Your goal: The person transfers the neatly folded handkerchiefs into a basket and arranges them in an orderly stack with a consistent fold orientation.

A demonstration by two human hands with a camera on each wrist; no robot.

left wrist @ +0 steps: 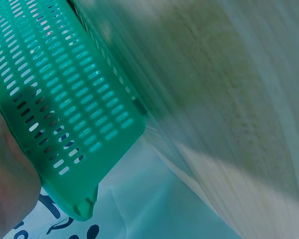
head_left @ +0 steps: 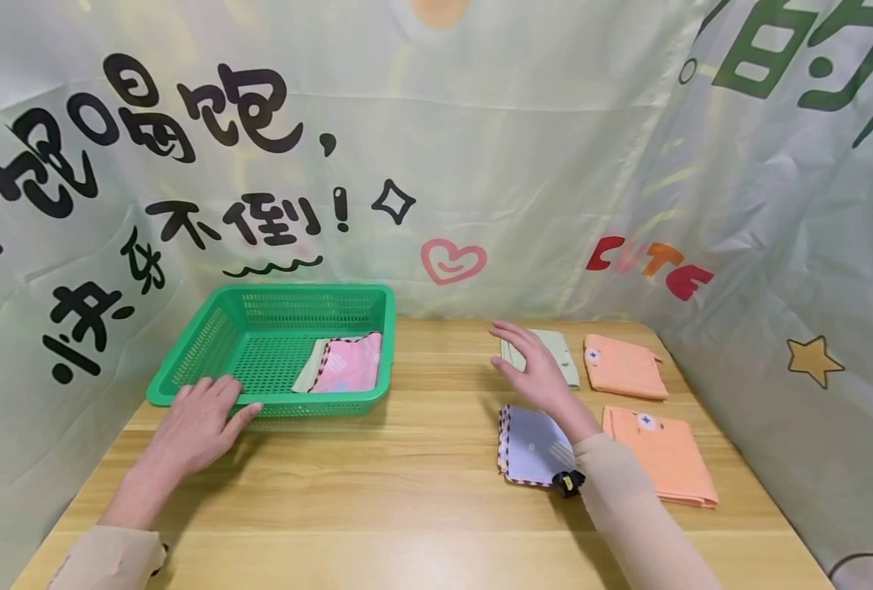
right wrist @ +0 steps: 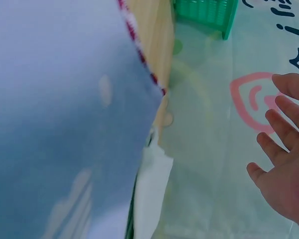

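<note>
A green plastic basket point(head_left: 270, 403) with slotted walls stands at the back left. My left hand point(head_left: 198, 428) holds its front left rim, fingers over the edge and thumb along the outside. Inside the basket lie a pink folded cloth point(head_left: 351, 365) with checked trim and a pale folded cloth point(head_left: 307, 366) partly under it. My right hand point(head_left: 535, 373) is raised with fingers spread and holds nothing. It overlaps a pale green folded cloth point(head_left: 560, 352) in the head view. Nearer me, beneath the right wrist, lies a lavender folded cloth point(head_left: 528, 447) with checked trim.
Two orange folded cloths lie along the right side, a farther one point(head_left: 628, 369) and a nearer one point(head_left: 665, 455). Printed fabric point(head_left: 525, 188) hangs behind the wooden table point(head_left: 377, 500) and at both sides.
</note>
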